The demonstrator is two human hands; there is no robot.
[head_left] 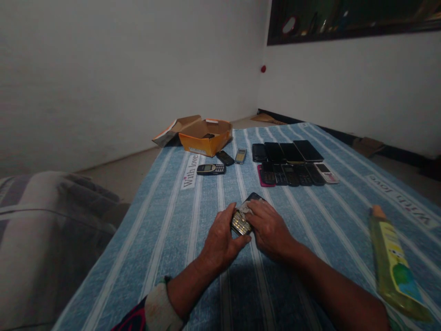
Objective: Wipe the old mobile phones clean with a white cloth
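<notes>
A keypad phone (241,223) with pale gold keys is tilted above the striped blue cloth (172,239) in the middle of the view. My left hand (222,236) grips its left and lower edges between fingers and thumb. Pinched under the fingers of my right hand (270,226) is a small whitish cloth or tissue (245,208), pressed on the phone's upper part. The dark top end of the phone shows beyond my right fingers.
An open orange box (197,144) stands at the far left of the cloth. Three loose phones, one a dark keypad phone (211,169), lie near it. Several more phones (291,175) form two rows at right. A yellow-green bottle (396,271) lies at the right.
</notes>
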